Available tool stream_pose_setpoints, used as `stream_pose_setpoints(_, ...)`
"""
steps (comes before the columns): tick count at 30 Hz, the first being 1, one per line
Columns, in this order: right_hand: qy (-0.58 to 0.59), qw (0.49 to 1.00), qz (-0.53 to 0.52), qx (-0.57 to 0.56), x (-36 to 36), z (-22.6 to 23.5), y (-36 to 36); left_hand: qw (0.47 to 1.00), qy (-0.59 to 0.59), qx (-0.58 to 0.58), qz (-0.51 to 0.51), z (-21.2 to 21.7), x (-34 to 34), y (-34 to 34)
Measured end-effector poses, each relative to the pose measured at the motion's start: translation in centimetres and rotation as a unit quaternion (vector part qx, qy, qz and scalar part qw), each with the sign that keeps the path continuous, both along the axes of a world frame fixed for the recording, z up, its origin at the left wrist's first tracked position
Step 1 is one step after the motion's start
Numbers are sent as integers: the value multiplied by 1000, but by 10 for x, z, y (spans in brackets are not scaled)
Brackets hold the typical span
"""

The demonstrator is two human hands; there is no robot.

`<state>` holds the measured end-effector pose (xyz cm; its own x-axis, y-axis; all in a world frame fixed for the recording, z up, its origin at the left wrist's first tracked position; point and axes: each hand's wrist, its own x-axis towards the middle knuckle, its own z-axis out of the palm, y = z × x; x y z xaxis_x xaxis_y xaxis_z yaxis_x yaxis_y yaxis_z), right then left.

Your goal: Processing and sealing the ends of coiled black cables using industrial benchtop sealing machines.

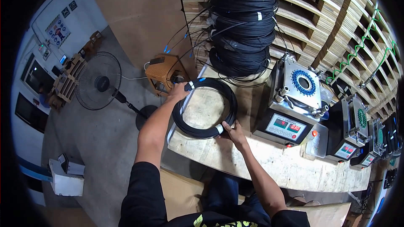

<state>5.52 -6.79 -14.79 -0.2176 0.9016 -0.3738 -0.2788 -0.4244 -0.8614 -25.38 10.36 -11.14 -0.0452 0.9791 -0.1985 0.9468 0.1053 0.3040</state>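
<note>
A coil of black cable, bound with white tape, lies at the left end of the wooden workbench. My left hand is closed on its upper left side, beside a taped spot and a blue connector tip. At the lower right of the ring, my right hand grips the coil near another white tape. The fingers of both hands are partly hidden. Behind the coil rises a tall stack of similar black cable coils, with loose ends and blue tips sticking out to the left.
Right of the coil stands a metal machine with a round blue fixture and a lit panel; similar machines follow farther right. Wooden pallets back the bench. Off its left end are a brown stool and a standing fan.
</note>
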Motion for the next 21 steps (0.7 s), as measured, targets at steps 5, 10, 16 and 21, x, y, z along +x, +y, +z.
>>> stream_pose_setpoints(5, -3, 1000, -15, -23, 6, 0, -2, 999, 9, -14, 29, 1, 20, -5)
stream_pose_setpoints(10, 13, 1000, -7, -12, 2, 8, -9, 999, -17, 18, 35, -25, -1, -7)
stream_pose_setpoints(16, 16, 1000, -3, -16, 8, -8, -4, 997, -25, 57, 33, -31, 8, -29)
stream_pose_setpoints(21, 55, 998, 14, -32, 10, -4, -9, 997, 5, 70, 11, -19, 3, -71)
